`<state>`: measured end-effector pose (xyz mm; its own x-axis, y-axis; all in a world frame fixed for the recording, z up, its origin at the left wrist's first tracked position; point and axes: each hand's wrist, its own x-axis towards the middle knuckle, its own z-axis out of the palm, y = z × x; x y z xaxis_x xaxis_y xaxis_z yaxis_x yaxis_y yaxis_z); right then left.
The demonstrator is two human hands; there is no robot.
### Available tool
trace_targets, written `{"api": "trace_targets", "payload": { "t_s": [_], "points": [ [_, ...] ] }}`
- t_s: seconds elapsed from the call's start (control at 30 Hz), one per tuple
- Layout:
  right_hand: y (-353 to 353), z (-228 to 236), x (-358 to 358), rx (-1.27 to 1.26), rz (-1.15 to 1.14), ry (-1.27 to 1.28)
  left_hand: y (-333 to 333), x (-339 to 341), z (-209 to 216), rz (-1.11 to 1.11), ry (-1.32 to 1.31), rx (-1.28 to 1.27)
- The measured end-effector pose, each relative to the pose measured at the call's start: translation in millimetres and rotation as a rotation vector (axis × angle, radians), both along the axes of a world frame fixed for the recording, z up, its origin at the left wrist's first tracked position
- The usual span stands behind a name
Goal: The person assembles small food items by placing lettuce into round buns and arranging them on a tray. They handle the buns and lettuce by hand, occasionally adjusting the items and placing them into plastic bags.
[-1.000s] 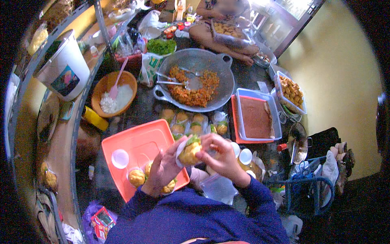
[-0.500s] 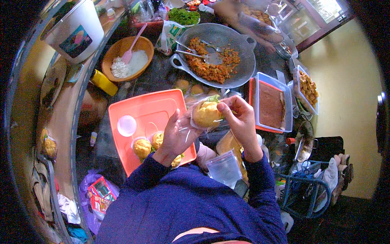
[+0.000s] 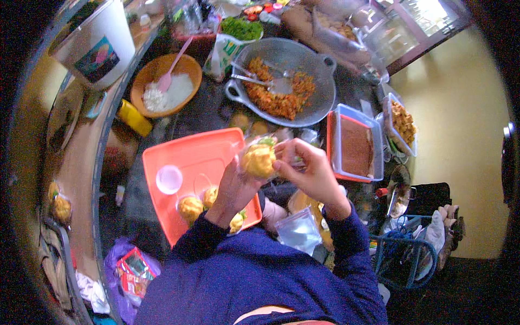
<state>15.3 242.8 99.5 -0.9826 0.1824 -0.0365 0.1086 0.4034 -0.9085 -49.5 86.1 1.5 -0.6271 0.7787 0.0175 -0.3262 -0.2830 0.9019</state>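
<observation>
A golden puff bun [image 3: 259,161] with a green leaf at its edge sits inside a clear plastic bag. My left hand [image 3: 236,187] is closed around it from below and the left. From the right, my right hand [image 3: 310,170] pinches the open side of the bag between thumb and fingers. Beneath my left wrist lies an orange tray [image 3: 195,147], bearing several similar buns [image 3: 190,209] and white paper cups [image 3: 169,179]. Close to my body on the right is a stack of clear plastic bags [image 3: 299,230].
Beyond my hands stands a large wok [image 3: 323,89] with orange filling [image 3: 283,105] and spoons. A bowl of white powder [image 3: 190,93] is at far left. On the right are a container with a brown slab [image 3: 356,146] and a tub of pieces [image 3: 403,123]. Another person's arm [image 3: 325,49] reaches in beyond.
Both hands and the bagged bun have moved slightly left and toward me. My right hand has shifted its pinch along the bag. The whole view has tilted a little.
</observation>
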Motion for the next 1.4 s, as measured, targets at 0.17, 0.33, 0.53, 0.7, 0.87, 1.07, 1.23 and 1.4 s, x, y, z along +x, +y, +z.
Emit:
{"api": "trace_targets", "payload": {
  "t_s": [0.17,0.33,0.53,0.7,0.87,1.07,1.23,1.4],
  "points": [
    [6,-2,-2,0.006,0.087,-0.046,-6,0,-14,0.031,-0.653,0.344],
    [8,-15,-3,0.145,0.103,0.017,-13,4,-22,0.0,-0.467,0.328],
    [-5,-22,9,0.095,0.09,0.112,-13,9,-4,-0.017,-0.403,0.271],
    [3,-22,14,0.008,-0.057,0.08,-10,6,-7,-0.088,-0.494,0.371],
    [-2,-28,20,0.057,-0.062,0.036,-16,12,-22,-0.089,-0.523,0.25],
    [-15,-20,28,0.286,-0.059,0.12,-15,22,-18,-0.069,-0.506,0.298],
    [-16,-19,28,0.159,-0.096,0.101,-15,28,-15,-0.096,-0.523,0.329],
    [-10,-20,28,0.157,-0.136,-0.055,-11,28,-27,-0.173,-0.625,0.369]
  ]
}}
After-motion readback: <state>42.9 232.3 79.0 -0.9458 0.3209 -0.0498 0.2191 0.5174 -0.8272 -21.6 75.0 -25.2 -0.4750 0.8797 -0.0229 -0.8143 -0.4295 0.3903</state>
